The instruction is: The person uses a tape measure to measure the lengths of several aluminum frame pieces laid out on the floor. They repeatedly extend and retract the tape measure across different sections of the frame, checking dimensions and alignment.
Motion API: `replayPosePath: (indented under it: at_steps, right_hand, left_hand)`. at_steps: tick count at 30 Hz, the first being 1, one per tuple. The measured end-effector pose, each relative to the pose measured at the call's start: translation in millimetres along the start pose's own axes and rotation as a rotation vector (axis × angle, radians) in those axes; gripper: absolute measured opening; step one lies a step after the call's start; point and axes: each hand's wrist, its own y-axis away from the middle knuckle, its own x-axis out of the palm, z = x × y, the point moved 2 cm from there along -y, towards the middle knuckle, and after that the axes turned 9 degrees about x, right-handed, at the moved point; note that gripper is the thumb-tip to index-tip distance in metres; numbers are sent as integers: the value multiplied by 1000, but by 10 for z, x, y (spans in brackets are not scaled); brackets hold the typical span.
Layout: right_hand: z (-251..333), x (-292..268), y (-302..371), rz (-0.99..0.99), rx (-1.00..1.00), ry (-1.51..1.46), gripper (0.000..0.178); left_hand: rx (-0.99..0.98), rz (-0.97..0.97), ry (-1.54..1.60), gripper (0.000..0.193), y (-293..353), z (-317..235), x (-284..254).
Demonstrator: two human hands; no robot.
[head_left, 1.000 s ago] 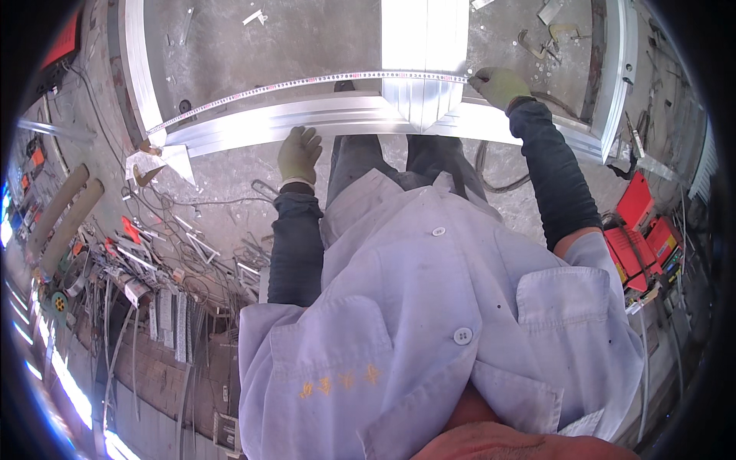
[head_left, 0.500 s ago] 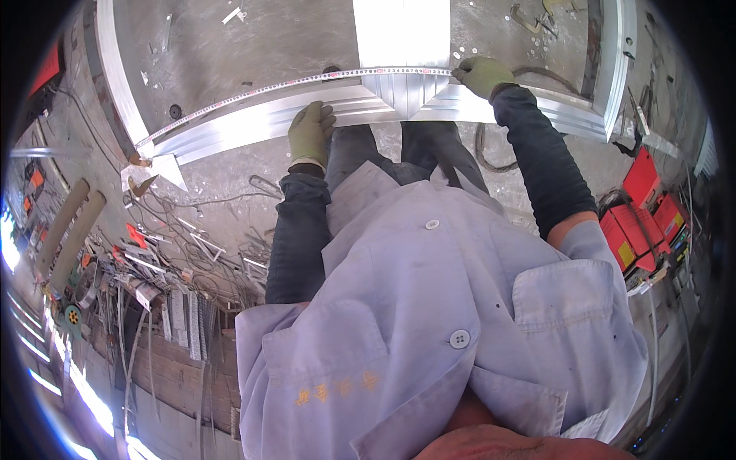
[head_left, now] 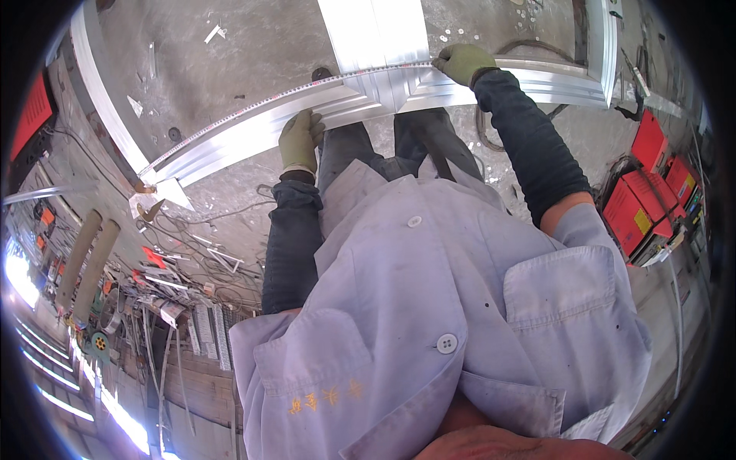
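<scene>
A silvery metal frame with mitred joints runs across in front of me. A narrow white tape measure stretches along its far edge, from the left corner to just right of the middle joint. My right hand, in a greenish glove, is closed on the right end of the tape at that joint. My left hand, gloved alike, has its fingers curled over the near edge of the frame, left of the joint. A wide bright metal bar meets the frame there from the far side.
Red box-shaped machines with cables stand at the right. Metal offcuts and loose cables litter the floor at the left, near two long round rolls. A red machine is at the far left. Scraps lie inside the frame.
The view has shifted slightly, so the frame and both hands appear a little further left. My right hand stays on the tape and my left hand on the frame.
</scene>
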Motion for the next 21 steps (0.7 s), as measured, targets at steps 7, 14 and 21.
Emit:
replayPosePath:
  at_steps: [7,14,21]
  right_hand:
    - [-2,24,-67,6,56,-4,41]
    - [15,14,-90,11,58,17,41]
    - [13,20,-131,18,53,23,40]
  left_hand:
    - [5,5,-35,39,30,-4,13]
    - [6,-5,-78,36,13,78,-43]
    - [20,21,-190,34,12,222,-157]
